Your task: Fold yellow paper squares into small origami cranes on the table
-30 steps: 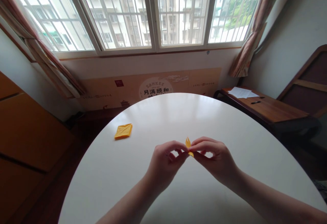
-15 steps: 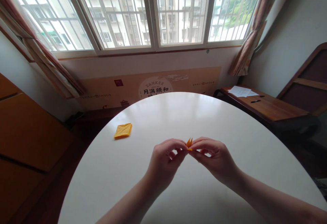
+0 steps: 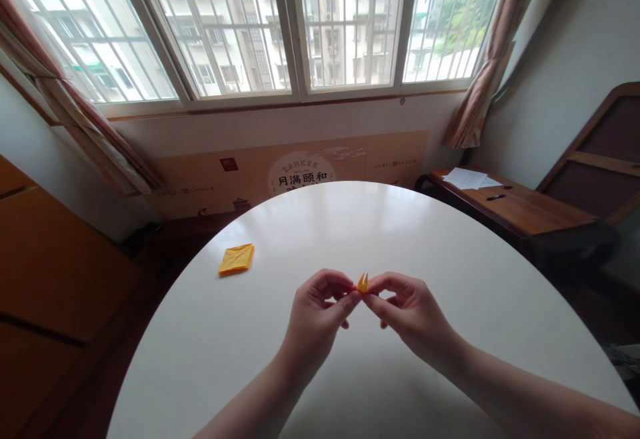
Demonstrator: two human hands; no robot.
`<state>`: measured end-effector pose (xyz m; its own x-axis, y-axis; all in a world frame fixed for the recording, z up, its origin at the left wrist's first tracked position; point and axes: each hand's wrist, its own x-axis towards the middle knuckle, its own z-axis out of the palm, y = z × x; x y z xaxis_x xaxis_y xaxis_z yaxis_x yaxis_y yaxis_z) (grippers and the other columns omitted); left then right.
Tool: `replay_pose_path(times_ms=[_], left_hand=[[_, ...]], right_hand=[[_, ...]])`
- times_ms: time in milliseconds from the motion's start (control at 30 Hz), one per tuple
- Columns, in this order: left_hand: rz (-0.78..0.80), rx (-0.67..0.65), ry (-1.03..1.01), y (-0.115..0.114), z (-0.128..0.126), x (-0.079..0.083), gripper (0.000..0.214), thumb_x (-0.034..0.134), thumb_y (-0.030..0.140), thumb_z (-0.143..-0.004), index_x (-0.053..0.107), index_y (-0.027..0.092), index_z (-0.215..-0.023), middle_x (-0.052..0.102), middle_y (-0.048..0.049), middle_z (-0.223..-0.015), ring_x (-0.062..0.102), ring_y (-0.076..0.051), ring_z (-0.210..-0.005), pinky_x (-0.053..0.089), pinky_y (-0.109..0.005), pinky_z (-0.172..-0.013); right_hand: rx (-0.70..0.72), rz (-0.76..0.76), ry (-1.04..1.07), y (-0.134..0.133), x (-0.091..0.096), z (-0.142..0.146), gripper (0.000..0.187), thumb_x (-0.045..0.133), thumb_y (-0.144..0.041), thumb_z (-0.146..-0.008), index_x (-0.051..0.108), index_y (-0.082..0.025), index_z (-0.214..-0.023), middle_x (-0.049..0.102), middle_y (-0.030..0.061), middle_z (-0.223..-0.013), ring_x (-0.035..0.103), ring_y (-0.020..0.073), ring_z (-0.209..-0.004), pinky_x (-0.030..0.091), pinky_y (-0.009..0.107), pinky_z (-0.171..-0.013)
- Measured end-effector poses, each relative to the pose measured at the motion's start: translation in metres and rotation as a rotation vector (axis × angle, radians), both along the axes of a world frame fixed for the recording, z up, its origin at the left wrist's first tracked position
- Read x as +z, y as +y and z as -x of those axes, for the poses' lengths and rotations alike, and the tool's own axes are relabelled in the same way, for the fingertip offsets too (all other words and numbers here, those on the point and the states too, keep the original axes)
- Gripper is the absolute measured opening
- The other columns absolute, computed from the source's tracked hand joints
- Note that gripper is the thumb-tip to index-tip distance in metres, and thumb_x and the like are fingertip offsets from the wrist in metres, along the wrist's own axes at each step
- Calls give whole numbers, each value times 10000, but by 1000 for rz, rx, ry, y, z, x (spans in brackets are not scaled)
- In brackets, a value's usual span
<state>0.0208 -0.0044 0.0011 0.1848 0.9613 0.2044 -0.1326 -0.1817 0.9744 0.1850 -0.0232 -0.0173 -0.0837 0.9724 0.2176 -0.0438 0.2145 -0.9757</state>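
A small folded piece of orange paper [image 3: 363, 283] is pinched between both my hands above the white round table [image 3: 450, 259]. My left hand [image 3: 317, 315] grips it from the left with thumb and fingertips closed. My right hand [image 3: 407, 312] pinches it from the right, fingers curled. Only two small pointed tips of the paper show above my fingers; the rest is hidden. A second, flat folded orange paper [image 3: 236, 259] lies on the table to the far left, well apart from my hands.
A dark wooden side table [image 3: 530, 209] with white sheets [image 3: 467, 178] and a black pen stands at the right. A printed cardboard panel [image 3: 300, 172] leans under the barred window. A wooden cabinet is at the left, a chair back at the far right.
Both hands have shifted slightly left with the paper. Less of the small orange piece shows above my fingers than a second ago. The flat paper has not moved.
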Motion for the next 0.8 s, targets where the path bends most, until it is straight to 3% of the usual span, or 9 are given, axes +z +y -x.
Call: replay_pose_path(times_ms=[300, 567, 800], left_hand=[[37, 15, 24, -2, 1, -4, 193, 824, 246, -717, 659, 158, -765, 648, 8, -680, 559, -108, -587, 471, -160, -420], [55, 67, 27, 3, 2, -6, 199, 821, 268, -727, 666, 156, -778, 657, 1, -707, 537, -97, -573, 440, -162, -425], [70, 41, 50, 3, 1, -8, 213, 820, 296, -742, 680, 159, -824, 694, -20, -732, 595, -126, -622, 444, -176, -451]], right_hand=[[8, 62, 47, 0, -1, 2, 191, 742, -343, -834, 663, -180, -772, 687, 29, -830, 548, 108, -596, 463, 213, -462], [111, 149, 111, 6, -6, 1, 298, 764, -428, -832, 662, -199, -995, 697, 55, -876, 634, 182, -770, 492, 203, -464], [94, 177, 110, 5, -5, 2, 298, 756, -458, -829, 731, -166, -888, 660, 46, -752, 631, 179, -729, 485, 195, -438]])
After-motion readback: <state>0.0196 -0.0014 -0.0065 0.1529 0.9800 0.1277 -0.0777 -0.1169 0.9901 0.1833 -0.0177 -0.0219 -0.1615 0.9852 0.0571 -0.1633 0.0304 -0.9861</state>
